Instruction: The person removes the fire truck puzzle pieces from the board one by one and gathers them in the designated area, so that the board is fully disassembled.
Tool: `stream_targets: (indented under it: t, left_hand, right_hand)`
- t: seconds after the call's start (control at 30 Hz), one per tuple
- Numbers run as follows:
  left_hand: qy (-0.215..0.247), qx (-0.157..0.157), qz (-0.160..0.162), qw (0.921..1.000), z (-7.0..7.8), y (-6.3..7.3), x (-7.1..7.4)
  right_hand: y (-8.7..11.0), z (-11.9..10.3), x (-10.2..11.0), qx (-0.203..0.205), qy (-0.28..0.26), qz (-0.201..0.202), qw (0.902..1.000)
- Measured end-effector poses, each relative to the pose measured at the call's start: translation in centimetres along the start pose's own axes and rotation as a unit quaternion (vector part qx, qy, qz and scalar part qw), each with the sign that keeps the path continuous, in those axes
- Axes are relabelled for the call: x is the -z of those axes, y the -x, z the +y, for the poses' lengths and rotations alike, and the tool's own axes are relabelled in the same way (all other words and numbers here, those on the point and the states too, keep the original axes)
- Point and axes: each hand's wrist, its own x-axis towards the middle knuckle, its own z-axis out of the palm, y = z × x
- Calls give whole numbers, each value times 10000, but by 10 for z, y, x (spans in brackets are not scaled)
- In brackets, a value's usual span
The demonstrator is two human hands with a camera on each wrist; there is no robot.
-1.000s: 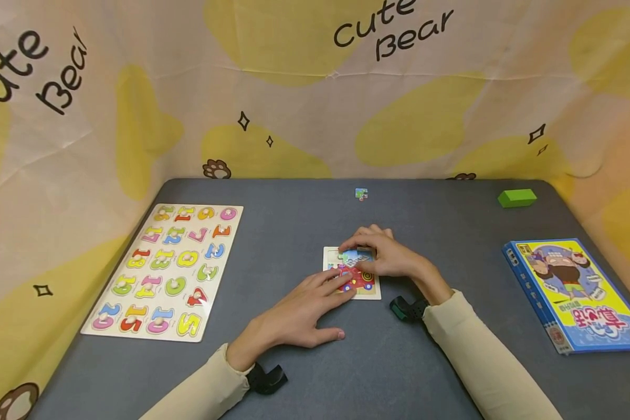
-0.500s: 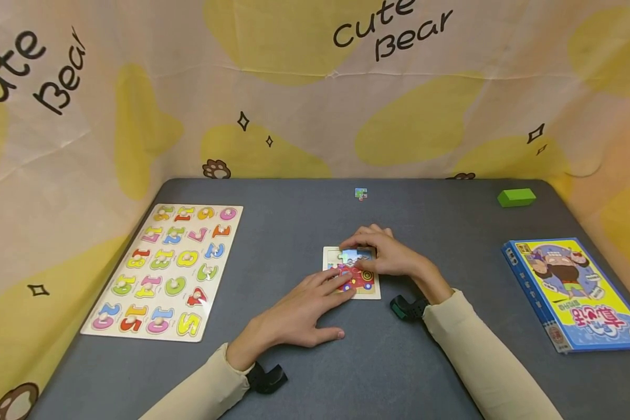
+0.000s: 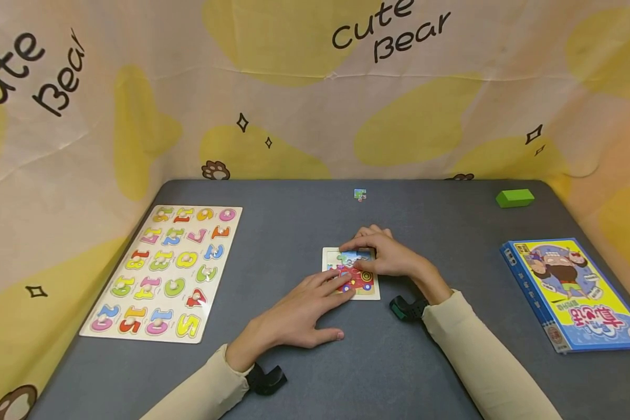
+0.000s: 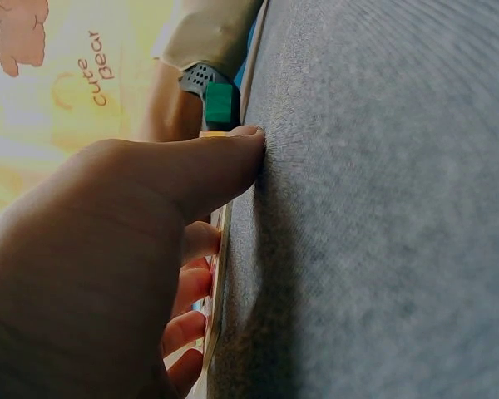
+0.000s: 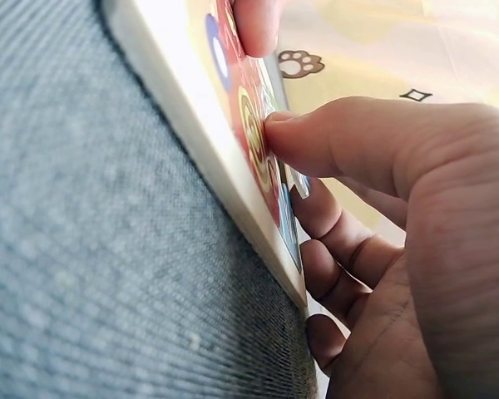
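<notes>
A small jigsaw puzzle board with a pale frame and a red vehicle picture lies flat mid-table. My left hand rests its straight fingertips on the lower left of the picture, thumb apart on the table. At the upper right, my right hand has its thumb and curled fingers on a blue puzzle piece. In the right wrist view a thin piece edge stands slightly raised between thumb and index finger. The hands cover part of the picture. In the left wrist view the puzzle is mostly hidden behind the fingers.
A loose puzzle piece lies near the table's back edge. At left is a number puzzle board with colourful pegged numbers. To the right are a green block and a blue and yellow box. Printed cloth hangs behind the table.
Both hands stay in place. The blue piece under the right hand looks brighter half a second ago and darker now, as if its tilt shifts slightly. The head view shifts a little.
</notes>
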Motion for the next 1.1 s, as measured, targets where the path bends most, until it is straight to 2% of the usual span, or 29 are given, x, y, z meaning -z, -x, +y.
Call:
stream_targets:
  t: [0.33, 0.67, 1.1]
  left_hand:
    - [-14, -17, 2, 10000, 0, 0, 0]
    - [47, 111, -81, 9999, 0, 1, -1]
    - [28, 174, -91, 9998, 1, 0, -1]
  right_hand:
    - [1, 5, -2, 110, -62, 240, 9996]
    - [2, 12, -4, -121, -275, 522, 9982]
    - [5, 27, 16, -465, -487, 950, 9932]
